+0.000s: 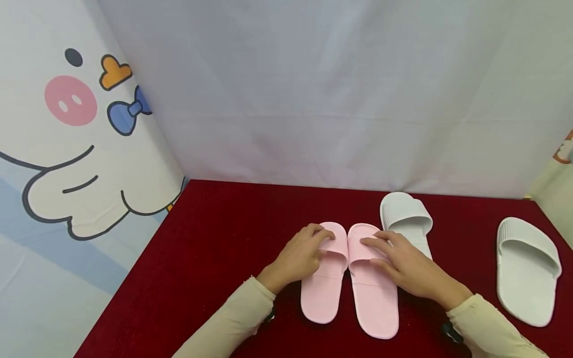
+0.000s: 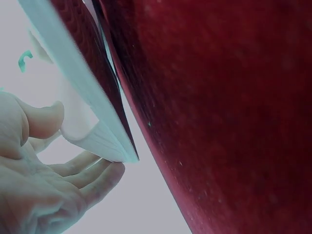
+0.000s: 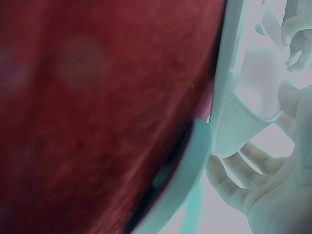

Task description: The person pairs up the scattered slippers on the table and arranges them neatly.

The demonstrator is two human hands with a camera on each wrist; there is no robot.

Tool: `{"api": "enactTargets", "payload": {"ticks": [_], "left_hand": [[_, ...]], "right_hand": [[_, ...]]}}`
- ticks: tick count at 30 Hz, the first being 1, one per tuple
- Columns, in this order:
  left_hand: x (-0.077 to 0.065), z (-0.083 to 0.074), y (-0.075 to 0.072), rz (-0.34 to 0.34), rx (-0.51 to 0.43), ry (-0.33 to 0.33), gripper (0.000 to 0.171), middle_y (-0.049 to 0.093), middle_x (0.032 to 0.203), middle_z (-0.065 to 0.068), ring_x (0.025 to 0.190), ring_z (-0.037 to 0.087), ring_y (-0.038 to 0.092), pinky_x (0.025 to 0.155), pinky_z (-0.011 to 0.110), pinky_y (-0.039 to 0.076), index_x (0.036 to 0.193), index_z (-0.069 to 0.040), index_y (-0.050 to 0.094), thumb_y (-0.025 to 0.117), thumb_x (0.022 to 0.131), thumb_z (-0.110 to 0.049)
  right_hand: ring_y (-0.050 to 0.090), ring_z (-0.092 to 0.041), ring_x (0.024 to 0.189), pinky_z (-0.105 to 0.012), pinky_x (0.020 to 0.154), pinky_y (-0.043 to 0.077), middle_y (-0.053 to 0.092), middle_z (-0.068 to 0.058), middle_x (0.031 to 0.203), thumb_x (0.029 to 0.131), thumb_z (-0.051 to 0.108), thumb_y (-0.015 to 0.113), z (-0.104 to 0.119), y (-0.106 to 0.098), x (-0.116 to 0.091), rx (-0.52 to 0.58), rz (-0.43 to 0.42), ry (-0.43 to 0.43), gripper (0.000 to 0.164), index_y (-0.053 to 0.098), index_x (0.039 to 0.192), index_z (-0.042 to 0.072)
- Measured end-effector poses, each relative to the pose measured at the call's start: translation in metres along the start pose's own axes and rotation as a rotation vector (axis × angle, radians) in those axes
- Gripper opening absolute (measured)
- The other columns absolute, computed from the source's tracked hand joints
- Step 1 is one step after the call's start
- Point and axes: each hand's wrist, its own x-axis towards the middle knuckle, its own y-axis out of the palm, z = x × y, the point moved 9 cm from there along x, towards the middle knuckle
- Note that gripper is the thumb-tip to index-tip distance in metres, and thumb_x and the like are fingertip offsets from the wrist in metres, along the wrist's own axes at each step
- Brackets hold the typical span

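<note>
L pink slipper (image 1: 320, 298) & R pink slipper (image 1: 378, 311) lie soles down, side by side on the red tabletop (image 1: 215, 258), toes far, heels near; their 2 straps abt meet on the inner sides while heels splay, so prob. set as a pair but not quite parallel. L hand (image 1: 299, 253) comes in over the L pink slipper's outer side, fingers part open & loosely bent, touching its strap; R hand (image 1: 409, 263) mirrors it on the R pink slipper, fingers a bit straighter, thumb by the strap's near edge. No firm grip shows on either; can't tell how hard they press. Outer-side contact prob. b/c it gives each hand control of 1 slipper & leaves the middle seam in sight. Room: most looks to be left, where red runs out to a slanted edge. Right is tighter: far white slipper (image 1: 400, 203) is just beyond the R hand, partly hidden by it, so can't tell if it touches pink. R white slipper (image 1: 525, 286) sits well apart, near the tabletop's right edge. Far edge meets a pale curtain (image 1: 313, 99), w/ a strip of red b/w it & the pink toes; near edge is cut off in the head view.
</note>
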Motion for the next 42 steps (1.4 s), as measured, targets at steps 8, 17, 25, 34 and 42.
{"api": "enactTargets", "payload": {"ticks": [8, 17, 25, 34, 42], "left_hand": [[-0.004, 0.014, -0.001, 0.074, -0.041, -0.011, 0.039, 0.059, 0.126, 0.010, 0.109, 0.021, 0.058, 0.091, 0.035, 0.051, 0.126, -0.018, 0.062, 0.065, 0.089, -0.005], [-0.007, 0.019, -0.007, 0.082, -0.048, -0.014, 0.036, 0.060, 0.124, 0.008, 0.110, 0.020, 0.060, 0.093, 0.037, 0.051, 0.125, -0.018, 0.063, 0.072, 0.090, -0.017], [-0.008, 0.025, -0.012, 0.053, -0.033, -0.018, 0.034, 0.060, 0.122, 0.010, 0.110, 0.023, 0.060, 0.091, 0.040, 0.052, 0.122, -0.018, 0.065, 0.072, 0.089, -0.013], [-0.014, 0.042, -0.019, 0.032, -0.039, -0.063, 0.035, 0.060, 0.124, 0.012, 0.114, 0.027, 0.060, 0.093, 0.044, 0.052, 0.120, -0.017, 0.066, 0.073, 0.087, -0.011], [-0.018, 0.056, -0.027, 0.013, -0.064, -0.073, 0.035, 0.061, 0.123, 0.013, 0.114, 0.028, 0.060, 0.093, 0.046, 0.052, 0.120, -0.016, 0.066, 0.072, 0.087, -0.008]], "right_hand": [[0.055, -0.032, 0.119, -0.049, 0.095, 0.049, 0.058, -0.015, 0.128, 0.094, 0.017, 0.067, 0.003, 0.009, 0.008, 0.033, 0.036, 0.022, 0.041, 0.060, 0.133, 0.019], [0.056, -0.027, 0.115, -0.046, 0.094, 0.050, 0.059, -0.014, 0.123, 0.095, 0.020, 0.066, 0.008, 0.014, 0.017, 0.039, 0.058, 0.026, 0.037, 0.060, 0.132, 0.018], [0.057, -0.030, 0.114, -0.048, 0.096, 0.049, 0.057, -0.017, 0.124, 0.095, 0.021, 0.066, 0.010, 0.022, 0.022, 0.047, 0.055, 0.022, 0.038, 0.060, 0.133, 0.017], [0.058, -0.029, 0.112, -0.046, 0.094, 0.051, 0.058, -0.015, 0.124, 0.096, 0.024, 0.065, 0.019, 0.031, 0.036, 0.061, 0.060, 0.032, 0.038, 0.059, 0.133, 0.018], [0.058, -0.029, 0.113, -0.047, 0.096, 0.050, 0.058, -0.016, 0.125, 0.097, 0.022, 0.064, 0.027, 0.037, 0.049, 0.088, 0.067, 0.040, 0.037, 0.059, 0.133, 0.017]]}}
